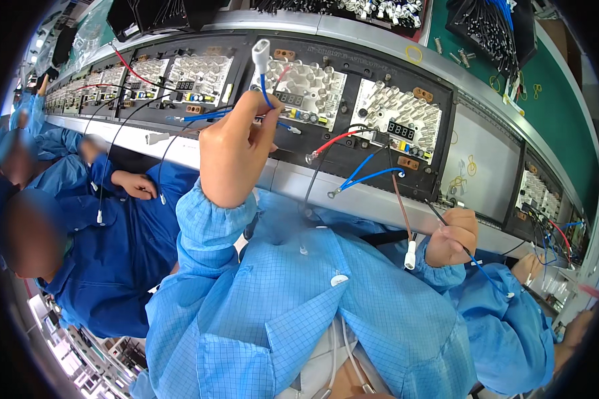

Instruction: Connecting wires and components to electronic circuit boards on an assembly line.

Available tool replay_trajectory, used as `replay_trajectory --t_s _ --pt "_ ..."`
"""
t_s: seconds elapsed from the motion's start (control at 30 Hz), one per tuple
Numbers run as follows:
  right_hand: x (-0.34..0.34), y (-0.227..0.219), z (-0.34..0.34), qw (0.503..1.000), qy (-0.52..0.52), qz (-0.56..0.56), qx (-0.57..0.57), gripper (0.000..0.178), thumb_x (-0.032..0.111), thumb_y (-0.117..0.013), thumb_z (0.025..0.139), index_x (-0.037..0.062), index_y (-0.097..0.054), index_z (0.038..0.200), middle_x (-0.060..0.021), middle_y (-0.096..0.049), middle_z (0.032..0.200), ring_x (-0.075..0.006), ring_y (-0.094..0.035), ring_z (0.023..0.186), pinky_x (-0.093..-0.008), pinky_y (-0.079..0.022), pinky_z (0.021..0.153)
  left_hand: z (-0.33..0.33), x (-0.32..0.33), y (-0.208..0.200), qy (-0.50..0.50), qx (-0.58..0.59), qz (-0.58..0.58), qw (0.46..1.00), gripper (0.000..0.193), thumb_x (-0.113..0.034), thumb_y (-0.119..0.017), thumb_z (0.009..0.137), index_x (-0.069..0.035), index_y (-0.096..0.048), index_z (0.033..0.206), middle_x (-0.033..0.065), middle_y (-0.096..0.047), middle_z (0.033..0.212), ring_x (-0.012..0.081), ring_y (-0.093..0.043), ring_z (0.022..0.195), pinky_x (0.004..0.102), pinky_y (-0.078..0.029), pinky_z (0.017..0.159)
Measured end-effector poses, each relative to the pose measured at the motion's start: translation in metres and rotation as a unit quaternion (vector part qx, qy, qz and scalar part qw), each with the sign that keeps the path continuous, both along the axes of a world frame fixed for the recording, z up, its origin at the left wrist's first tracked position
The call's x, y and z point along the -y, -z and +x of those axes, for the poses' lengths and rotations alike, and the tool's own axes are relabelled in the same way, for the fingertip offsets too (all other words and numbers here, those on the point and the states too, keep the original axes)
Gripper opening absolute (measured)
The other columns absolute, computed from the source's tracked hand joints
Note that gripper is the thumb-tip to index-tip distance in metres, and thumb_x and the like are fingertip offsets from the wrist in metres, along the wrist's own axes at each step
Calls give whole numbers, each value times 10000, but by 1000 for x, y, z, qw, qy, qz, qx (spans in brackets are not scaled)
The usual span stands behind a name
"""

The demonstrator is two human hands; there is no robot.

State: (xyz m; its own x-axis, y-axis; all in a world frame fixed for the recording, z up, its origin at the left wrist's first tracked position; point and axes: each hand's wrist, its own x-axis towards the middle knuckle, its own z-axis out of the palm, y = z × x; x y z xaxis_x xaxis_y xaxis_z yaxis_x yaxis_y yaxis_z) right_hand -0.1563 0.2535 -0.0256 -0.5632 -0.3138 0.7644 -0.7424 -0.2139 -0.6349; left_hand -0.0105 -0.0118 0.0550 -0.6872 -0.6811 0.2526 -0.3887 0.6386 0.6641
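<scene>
My left hand [233, 146] is raised over a white circuit board [306, 86], thumb and forefinger pinching a blue wire [267, 92]. A white plug connector [261, 53] tops that wire, standing upright above the fingers. Lower on the right, my right hand [452, 238] is closed around a thin lead; a dark length sticks out above the fingers and a blue wire [489, 276] hangs below. Between the hands lies a second circuit board [399, 116] with a dark digit display. From it run a red wire [333, 141], blue wires [366, 174] and a brown wire [402, 206] ending in a white connector [410, 255].
Black carrier trays [246, 40] with several boards run along a metal rail line. Bins of black leads [489, 33] and white connectors [386, 8] stand beyond, near loose springs [458, 56]. A co-worker in dark blue [113, 246] sits at left; another person's hand [527, 267] is at right.
</scene>
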Motion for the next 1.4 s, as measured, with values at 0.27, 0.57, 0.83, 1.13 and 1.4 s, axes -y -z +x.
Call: replay_trajectory --t_s 0.27,0.57,0.83,1.13,1.4 --pt "-1 2 -4 1000 -2 15 -3 373 359 -534 930 35 -578 749 -89 -531 640 -216 -525 566 -292 -429 484 -2 2 5 -21 -27 15 999 90 -15 -648 846 -38 -589 911 43 -660 707 136 -662 551 239 -466 449" --pt "20 -18 -1 991 99 -35 82 184 151 -494 945 12 -498 824 -132 -515 724 -232 -505 680 -305 -432 600 0 8 17 27 6 -27 999 178 24 -671 795 -67 -610 936 87 -613 645 180 -635 521 272 -442 440" --pt "49 -40 -24 968 47 248 6 62 -11 -520 869 1 -580 857 -107 -597 806 -228 -560 748 -313 -432 705 1 -1 21 37 -20 -30 999 144 37 -648 807 -39 -622 928 74 -629 653 147 -614 509 253 -458 468" --pt "68 -26 -32 949 51 311 -22 24 54 -613 815 66 -631 825 -6 -655 842 -231 -550 758 -339 -380 716 7 -6 20 44 -26 51 997 216 15 -664 818 -37 -612 1020 86 -664 842 130 -619 582 247 -499 526" --pt "73 -26 -30 939 79 332 -39 62 59 -601 837 58 -658 862 -38 -656 746 -224 -574 742 -329 -391 701 30 -8 40 35 -78 47 995 384 89 -679 759 -43 -592 1109 101 -635 1019 118 -607 622 242 -503 545"
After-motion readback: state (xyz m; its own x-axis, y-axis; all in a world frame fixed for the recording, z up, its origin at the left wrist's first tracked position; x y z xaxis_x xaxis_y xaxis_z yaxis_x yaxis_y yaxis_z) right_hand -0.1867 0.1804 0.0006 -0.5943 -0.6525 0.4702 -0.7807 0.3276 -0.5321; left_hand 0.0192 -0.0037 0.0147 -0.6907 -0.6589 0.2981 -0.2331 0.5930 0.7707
